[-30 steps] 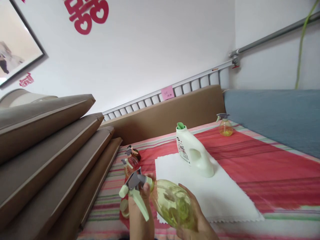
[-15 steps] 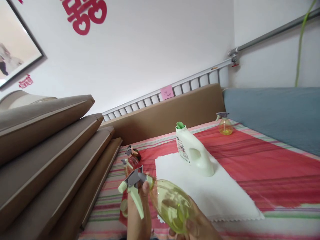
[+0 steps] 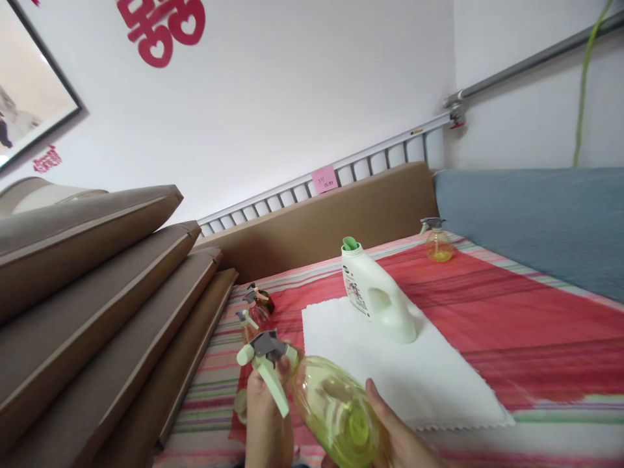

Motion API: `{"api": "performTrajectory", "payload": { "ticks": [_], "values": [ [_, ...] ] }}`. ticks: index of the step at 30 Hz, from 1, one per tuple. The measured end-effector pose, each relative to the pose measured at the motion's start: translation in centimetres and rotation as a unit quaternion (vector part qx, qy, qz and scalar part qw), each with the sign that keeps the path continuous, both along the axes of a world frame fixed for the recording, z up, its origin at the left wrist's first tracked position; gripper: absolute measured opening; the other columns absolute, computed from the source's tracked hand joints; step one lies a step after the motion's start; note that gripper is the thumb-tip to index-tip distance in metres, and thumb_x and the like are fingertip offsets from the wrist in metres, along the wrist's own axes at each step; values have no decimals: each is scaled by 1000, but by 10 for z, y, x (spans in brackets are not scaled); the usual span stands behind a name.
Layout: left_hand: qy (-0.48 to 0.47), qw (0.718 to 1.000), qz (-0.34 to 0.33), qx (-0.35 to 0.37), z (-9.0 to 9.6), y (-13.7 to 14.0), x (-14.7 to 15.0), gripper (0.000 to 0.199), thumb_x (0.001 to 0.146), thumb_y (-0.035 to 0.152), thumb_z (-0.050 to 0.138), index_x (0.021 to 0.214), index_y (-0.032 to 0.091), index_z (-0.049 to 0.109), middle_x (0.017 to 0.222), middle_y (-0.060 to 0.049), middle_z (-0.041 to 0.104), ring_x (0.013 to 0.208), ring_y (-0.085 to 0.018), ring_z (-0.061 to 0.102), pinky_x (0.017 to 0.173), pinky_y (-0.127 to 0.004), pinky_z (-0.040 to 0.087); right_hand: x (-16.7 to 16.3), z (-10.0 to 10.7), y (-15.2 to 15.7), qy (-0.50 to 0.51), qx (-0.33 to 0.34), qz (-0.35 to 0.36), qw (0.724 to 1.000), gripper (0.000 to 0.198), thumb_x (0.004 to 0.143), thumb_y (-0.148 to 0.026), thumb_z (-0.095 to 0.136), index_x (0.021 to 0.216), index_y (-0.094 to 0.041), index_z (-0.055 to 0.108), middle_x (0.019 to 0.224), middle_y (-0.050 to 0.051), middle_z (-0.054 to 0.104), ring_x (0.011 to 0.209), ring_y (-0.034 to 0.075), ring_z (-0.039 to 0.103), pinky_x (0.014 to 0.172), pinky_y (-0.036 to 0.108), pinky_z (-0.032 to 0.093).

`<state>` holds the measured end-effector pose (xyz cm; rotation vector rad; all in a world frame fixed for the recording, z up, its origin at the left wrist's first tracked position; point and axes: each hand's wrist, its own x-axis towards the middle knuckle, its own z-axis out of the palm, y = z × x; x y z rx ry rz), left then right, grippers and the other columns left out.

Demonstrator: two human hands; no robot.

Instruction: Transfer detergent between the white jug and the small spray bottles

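A clear yellow-green spray bottle (image 3: pixel 326 403) with a grey and pale green trigger head lies tilted between my two hands, its nozzle to the left. My left hand (image 3: pixel 273 383) is closed around the neck under the trigger head. At the bottle's base, my right hand (image 3: pixel 397 432) grips it with the thumb along the upper side; its other fingers are mostly hidden. Behind the bottle, a pale green detergent jug (image 3: pixel 380 292) with its green spout uncapped stands on a white cloth (image 3: pixel 439 383).
Several more spray bottles (image 3: pixel 260 312) stand in a cluster at the left. Another spray bottle (image 3: pixel 439 244) with yellow liquid stands at the back right on the red striped cloth (image 3: pixel 517 312). Stacked brown cushions (image 3: pixel 112 325) line the left; a radiator (image 3: pixel 361 170) runs behind.
The spray bottle has turned a little, so its base faces me more. My right thumb has shifted up along its side. My left hand keeps hold of the neck.
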<state>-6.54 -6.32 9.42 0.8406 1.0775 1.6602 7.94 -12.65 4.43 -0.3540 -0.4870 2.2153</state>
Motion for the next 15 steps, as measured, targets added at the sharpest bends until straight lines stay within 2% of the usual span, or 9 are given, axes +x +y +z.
{"api": "performTrajectory", "payload": {
  "ticks": [2, 5, 7, 11, 13, 15],
  "values": [
    [15, 1000, 26, 2, 9, -8, 3, 51, 38, 49, 83, 71, 14, 67, 70, -6, 67, 64, -20, 61, 65, -30, 48, -1, -5, -2, 5, 36, -52, 998, 58, 67, -61, 66, 106, -18, 61, 83, 6, 71, 59, 8, 63, 53, 13, 47],
    [66, 997, 30, 36, 30, -26, 11, 41, 49, 45, 81, 71, 13, 67, 67, -5, 66, 66, -19, 61, 65, -27, 49, -3, -9, -3, -23, 82, -103, 991, 82, 60, -41, 81, 128, -29, 38, 98, 5, 68, 67, 12, 66, 55, 17, 47],
    [86, 996, 15, 36, 39, -34, 14, 38, 49, 44, 82, 66, 13, 67, 60, -4, 63, 59, -17, 58, 59, -26, 48, -3, -12, -2, -53, 97, -115, 987, 88, 59, -36, 82, 130, -31, 31, 103, 6, 66, 65, 13, 66, 51, 17, 45],
    [85, 996, -12, 22, 40, -39, 14, 37, 47, 44, 83, 59, 14, 64, 52, -2, 59, 50, -14, 52, 48, -23, 42, -3, -19, 3, -84, 138, -173, 972, 82, 59, -38, 81, 126, -29, 35, 101, 6, 65, 72, 17, 65, 53, 23, 48],
    [75, 997, -23, 28, 38, -39, 13, 35, 50, 43, 82, 57, 14, 64, 53, -2, 59, 52, -15, 53, 50, -24, 44, -4, -23, 7, -83, 164, -198, 963, 75, 59, -40, 80, 123, -29, 41, 105, 6, 63, 75, 19, 64, 54, 26, 50],
    [68, 997, -28, 33, 36, -39, 13, 32, 51, 41, 82, 56, 15, 63, 52, -2, 58, 55, -16, 55, 56, -25, 47, -7, -25, 11, -62, 187, -224, 955, 72, 54, -42, 82, 116, -29, 49, 113, 7, 60, 84, 21, 63, 63, 30, 52]
  ]
}}
